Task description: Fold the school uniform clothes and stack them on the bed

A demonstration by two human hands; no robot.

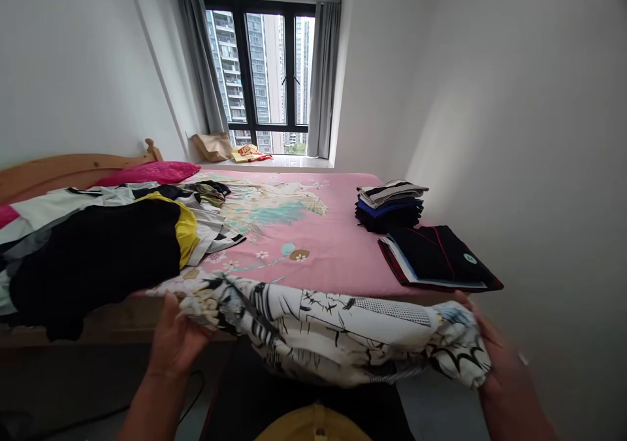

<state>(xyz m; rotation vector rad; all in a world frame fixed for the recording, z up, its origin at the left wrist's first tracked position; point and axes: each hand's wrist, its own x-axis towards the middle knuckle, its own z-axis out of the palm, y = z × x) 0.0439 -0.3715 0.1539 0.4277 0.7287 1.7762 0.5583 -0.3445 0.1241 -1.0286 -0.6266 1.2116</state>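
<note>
A white garment with black print [337,336] is stretched sideways in front of me, just off the near edge of the bed. My left hand [179,333] grips its bunched left end, and my right hand [494,349] grips the gathered right end. The cloth sags between them in loose folds. What kind of garment it is, I cannot tell. Part of my fingers is hidden behind the fabric on both sides.
On the pink flowered bed [337,232] lies a loose heap of clothes [98,245] at left. A folded stack [389,206] and a flat dark pile [435,255] sit at right, near the wall. Bags [213,146] rest on the windowsill.
</note>
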